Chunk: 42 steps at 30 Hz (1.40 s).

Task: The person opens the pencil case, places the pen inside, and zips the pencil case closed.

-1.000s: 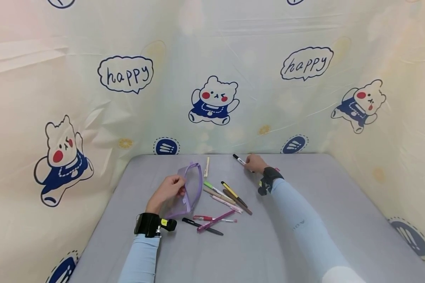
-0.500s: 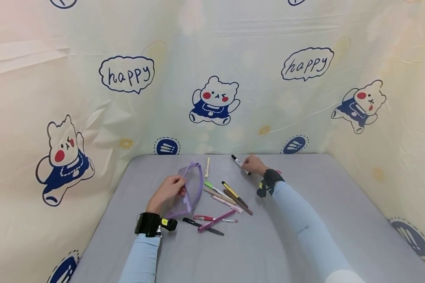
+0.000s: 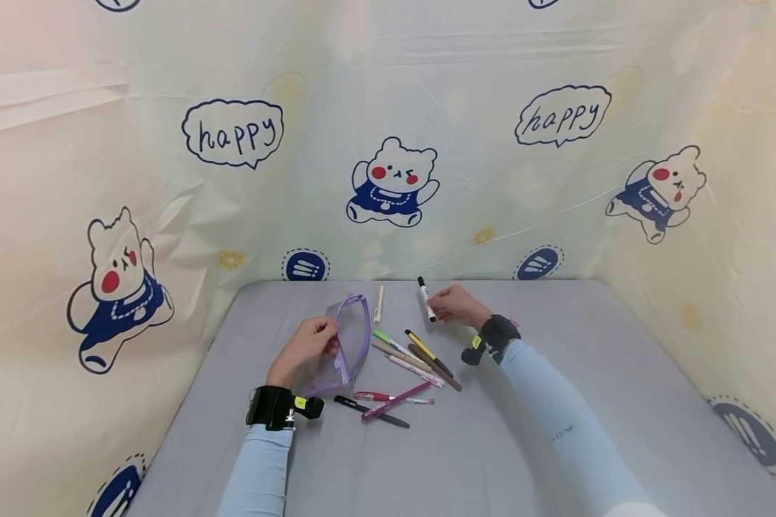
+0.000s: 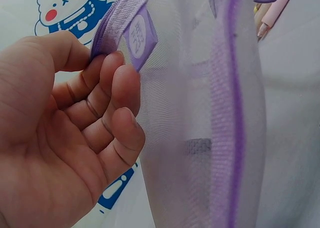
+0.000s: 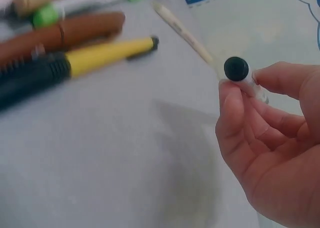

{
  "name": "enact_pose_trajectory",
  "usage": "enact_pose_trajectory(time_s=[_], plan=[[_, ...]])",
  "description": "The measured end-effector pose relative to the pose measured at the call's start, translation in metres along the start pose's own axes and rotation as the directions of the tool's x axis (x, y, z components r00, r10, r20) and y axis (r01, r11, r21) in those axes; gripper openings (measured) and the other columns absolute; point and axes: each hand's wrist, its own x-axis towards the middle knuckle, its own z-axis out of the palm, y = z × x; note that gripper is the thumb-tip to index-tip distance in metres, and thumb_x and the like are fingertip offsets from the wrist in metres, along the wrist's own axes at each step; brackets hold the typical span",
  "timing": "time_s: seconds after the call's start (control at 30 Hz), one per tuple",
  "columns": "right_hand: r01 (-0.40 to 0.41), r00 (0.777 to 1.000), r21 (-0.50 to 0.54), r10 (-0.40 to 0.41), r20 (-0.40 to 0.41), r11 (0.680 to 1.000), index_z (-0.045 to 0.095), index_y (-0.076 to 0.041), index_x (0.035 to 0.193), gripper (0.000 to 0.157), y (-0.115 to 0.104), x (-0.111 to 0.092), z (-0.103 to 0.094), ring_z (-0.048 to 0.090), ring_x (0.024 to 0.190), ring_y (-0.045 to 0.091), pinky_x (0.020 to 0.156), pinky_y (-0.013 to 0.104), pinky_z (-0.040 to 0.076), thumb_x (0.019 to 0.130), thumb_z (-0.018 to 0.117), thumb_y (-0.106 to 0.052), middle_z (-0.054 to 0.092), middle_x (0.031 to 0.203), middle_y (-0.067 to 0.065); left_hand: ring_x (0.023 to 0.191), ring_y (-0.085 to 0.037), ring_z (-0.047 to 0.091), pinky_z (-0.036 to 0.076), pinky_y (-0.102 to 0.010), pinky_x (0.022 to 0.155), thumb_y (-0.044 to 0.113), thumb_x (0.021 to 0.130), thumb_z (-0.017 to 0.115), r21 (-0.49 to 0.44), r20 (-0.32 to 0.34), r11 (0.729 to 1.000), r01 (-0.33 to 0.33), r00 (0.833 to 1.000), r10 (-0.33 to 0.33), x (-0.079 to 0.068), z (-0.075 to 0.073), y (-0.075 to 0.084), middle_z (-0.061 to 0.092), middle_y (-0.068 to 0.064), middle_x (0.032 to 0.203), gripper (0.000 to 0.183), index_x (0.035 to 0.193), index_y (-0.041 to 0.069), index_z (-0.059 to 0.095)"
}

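Observation:
My left hand [image 3: 307,347] pinches the zipper edge of a purple mesh pencil pouch [image 3: 364,345] between thumb and fingers. The pouch stands on its side with its mouth spread; in the left wrist view its see-through mesh [image 4: 175,102] and a purple tag [image 4: 142,37] show. My right hand [image 3: 460,307] pinches a white marker with black ends [image 3: 426,298] by its middle, above the table. The right wrist view looks at the marker's black end [image 5: 236,68] between thumb and fingers.
Between the hands lie a green-ended pen [image 3: 388,341], a yellow and black pen [image 3: 427,352] and a brown pen [image 3: 436,368]. Nearer are a red pen [image 3: 371,396], purple pen [image 3: 394,403] and black pen [image 3: 388,418]. A cream pen [image 3: 379,304] lies behind. Printed cloth [image 3: 491,179] hangs behind the grey table [image 3: 465,459].
My right hand has moved a little left with the marker, which has turned more upright in view. My left hand holds the pouch in the same place.

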Motion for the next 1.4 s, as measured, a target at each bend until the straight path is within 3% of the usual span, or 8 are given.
enact_pose_trajectory(time_s=[0.1, 0.23, 0.5, 0.8, 1.03, 1.4], plan=[[-0.007, 0.999, 0.085, 0.005, 0.033, 0.996, 0.064, 0.002, 0.114, 0.029, 0.001, -0.001, 0.006, 0.061, 0.064, 0.014, 0.061, 0.025, 0.053, 0.094, 0.066, -0.019, 0.064, 0.079, 0.005, 0.068, -0.018, 0.059, 0.052, -0.031, 0.065, 0.019, 0.103, 0.047, 0.004, 0.000, 1.000, 0.002, 1.000, -0.002, 0.001, 0.000, 0.001, 0.061, -0.007, 0.079, 0.026, 0.088, 0.001, 0.059], [0.006, 0.999, 0.110, -0.011, 0.050, 0.994, 0.063, 0.004, 0.112, 0.028, 0.001, -0.003, 0.014, 0.063, 0.062, 0.014, 0.061, 0.026, 0.055, 0.093, 0.066, -0.017, 0.064, 0.076, 0.006, 0.068, -0.018, 0.059, 0.052, -0.031, 0.064, 0.019, 0.103, 0.047, 0.009, 0.002, 1.000, -0.002, 1.000, 0.002, 0.002, 0.000, 0.000, 0.061, -0.006, 0.078, 0.026, 0.087, 0.002, 0.059], [0.002, 0.996, 0.120, -0.013, 0.085, 0.993, 0.064, 0.003, 0.114, 0.028, -0.004, -0.007, 0.031, 0.067, 0.068, 0.017, 0.067, 0.030, 0.059, 0.094, 0.065, -0.018, 0.067, 0.081, 0.009, 0.068, -0.018, 0.059, 0.050, -0.029, 0.063, 0.021, 0.102, 0.048, 0.018, -0.007, 1.000, -0.005, 1.000, 0.005, 0.000, -0.003, 0.001, 0.061, -0.006, 0.077, 0.027, 0.086, 0.002, 0.058], [0.037, 0.990, 0.096, -0.050, 0.134, 0.995, 0.063, 0.002, 0.114, 0.029, -0.008, -0.021, 0.054, 0.068, 0.068, 0.018, 0.085, 0.044, 0.057, 0.096, 0.064, -0.022, 0.067, 0.081, 0.009, 0.067, -0.018, 0.058, 0.050, -0.030, 0.063, 0.020, 0.103, 0.048, 0.027, -0.011, 1.000, 0.004, 1.000, -0.004, -0.002, 0.001, -0.001, 0.061, -0.006, 0.077, 0.027, 0.085, 0.002, 0.058], [0.045, 0.982, 0.170, -0.075, 0.174, 0.984, 0.063, 0.002, 0.110, 0.026, -0.010, -0.023, 0.065, 0.067, 0.068, 0.018, 0.077, 0.038, 0.059, 0.095, 0.064, -0.019, 0.065, 0.079, 0.009, 0.068, -0.017, 0.058, 0.050, -0.028, 0.062, 0.021, 0.103, 0.048, 0.025, -0.005, 1.000, 0.004, 1.000, -0.004, -0.001, 0.002, 0.002, 0.061, -0.006, 0.077, 0.028, 0.087, 0.002, 0.059], [0.061, 0.974, 0.160, -0.094, 0.205, 0.985, 0.065, -0.001, 0.107, 0.026, -0.017, -0.029, 0.087, 0.067, 0.066, 0.017, 0.075, 0.037, 0.060, 0.095, 0.065, -0.024, 0.066, 0.081, 0.009, 0.067, -0.017, 0.058, 0.050, -0.028, 0.062, 0.021, 0.103, 0.048, 0.023, -0.009, 1.000, 0.007, 1.000, -0.006, 0.000, 0.001, 0.003, 0.061, -0.006, 0.076, 0.028, 0.085, 0.003, 0.058]])
